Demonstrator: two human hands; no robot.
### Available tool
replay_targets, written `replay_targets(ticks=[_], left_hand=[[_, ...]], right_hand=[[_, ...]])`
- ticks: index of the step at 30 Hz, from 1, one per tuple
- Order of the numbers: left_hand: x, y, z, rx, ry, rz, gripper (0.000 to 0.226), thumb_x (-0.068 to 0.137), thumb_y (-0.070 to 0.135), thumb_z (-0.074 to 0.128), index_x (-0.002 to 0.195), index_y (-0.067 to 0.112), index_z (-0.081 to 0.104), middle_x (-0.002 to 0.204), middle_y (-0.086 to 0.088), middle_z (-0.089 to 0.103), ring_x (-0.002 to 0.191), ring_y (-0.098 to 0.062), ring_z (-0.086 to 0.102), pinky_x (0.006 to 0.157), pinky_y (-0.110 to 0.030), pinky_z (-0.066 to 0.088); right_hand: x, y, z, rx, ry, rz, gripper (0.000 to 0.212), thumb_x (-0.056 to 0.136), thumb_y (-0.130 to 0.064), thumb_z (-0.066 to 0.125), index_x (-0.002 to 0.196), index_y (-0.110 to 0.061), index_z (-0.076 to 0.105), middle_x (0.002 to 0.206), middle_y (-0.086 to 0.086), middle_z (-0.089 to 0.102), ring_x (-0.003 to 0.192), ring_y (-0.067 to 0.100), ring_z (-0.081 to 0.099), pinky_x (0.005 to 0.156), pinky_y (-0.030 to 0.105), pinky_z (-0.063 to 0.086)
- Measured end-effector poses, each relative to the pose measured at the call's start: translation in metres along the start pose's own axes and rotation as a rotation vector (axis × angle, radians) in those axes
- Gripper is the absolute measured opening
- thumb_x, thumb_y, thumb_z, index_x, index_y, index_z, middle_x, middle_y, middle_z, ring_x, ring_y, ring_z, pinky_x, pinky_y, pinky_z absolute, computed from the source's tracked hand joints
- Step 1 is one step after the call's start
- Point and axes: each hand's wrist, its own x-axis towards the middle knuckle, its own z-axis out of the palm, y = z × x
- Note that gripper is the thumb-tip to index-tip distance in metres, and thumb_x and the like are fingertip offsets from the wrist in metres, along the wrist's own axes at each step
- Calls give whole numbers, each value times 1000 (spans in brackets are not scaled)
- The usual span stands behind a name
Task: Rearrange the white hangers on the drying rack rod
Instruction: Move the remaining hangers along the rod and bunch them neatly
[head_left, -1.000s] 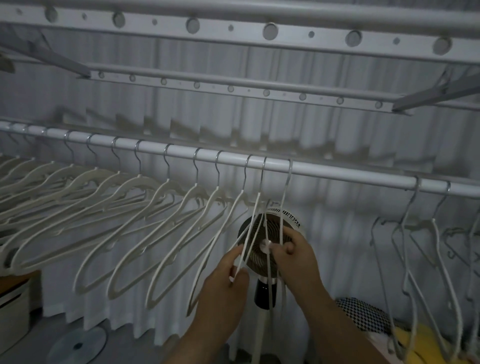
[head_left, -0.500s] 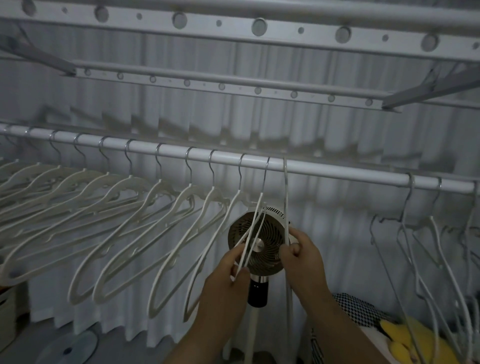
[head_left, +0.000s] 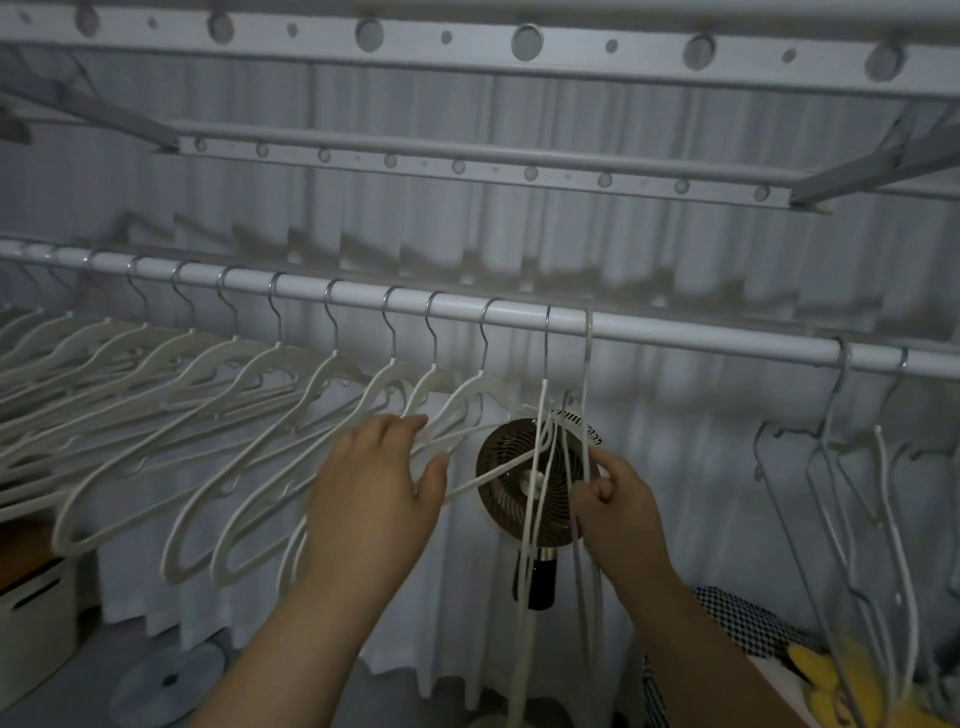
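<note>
Rod: the white drying rack rod (head_left: 467, 306) crosses the view from 9 o'clock, sloping down toward 3 o'clock.
Hangers: a long row of white hangers (head_left: 249, 395) hangs by metal hooks along the rod's 9 o'clock half, their bodies fanned and slanting down toward 8 o'clock.
Edge-on pair: two white hangers (head_left: 540, 467) hang near the middle of the rod, seen edge-on as thin vertical strands in front of the fan.
Left hand (head_left: 374, 499): fingers spread and unclenched, tips touching the lower bars of the last fanned hangers; it grasps nothing.
Right hand (head_left: 618, 499): clenched round the strand of the edge-on hanger nearest 3 o'clock, thumb pressed against it.
Wire hangers (head_left: 831, 467): a separate cluster hangs toward 3 o'clock, well apart from the hands.
Fan (head_left: 524, 478): a round dark grille on a stand, directly behind the edge-on pair, between the two hands.
Curtain (head_left: 675, 260): pleated, pale, behind everything.
</note>
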Motion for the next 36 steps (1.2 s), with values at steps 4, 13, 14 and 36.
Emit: replay_targets(ticks=[4,13,14,36], left_hand=[[14,-13,21,236,-201,-30,52,91,40,42,138,20,31,137,-1,46,125,-22,41,98,-31,34],[39,-23,30,304,-75,103,36,83,27,61,115,11,60,111,-10,62,103,-32,57,83,-40,43],[42,-26,32,340,-117,85,39,89,33,51,124,16,51,120,-5,58,111,-28,52,89,-37,39],[38,-24,43,429,-307,-6,23,94,11,36,106,13,56,104,-7,66,97,-24,62,67,-28,38]], right_hand=[[1,-2,4,-25,6,-20,31,85,2,47,109,-14,58,40,-10,46,40,-5,46,42,3,37],[1,-6,7,-32,0,-34,29,86,2,47,98,-21,59,46,-5,32,36,2,37,38,6,29],[1,-6,7,-34,-1,-36,29,86,2,47,96,-22,59,46,-5,31,36,2,37,38,6,29],[-2,-4,1,-28,18,16,27,87,-3,50,110,-14,59,31,-11,38,31,4,37,39,13,31]])
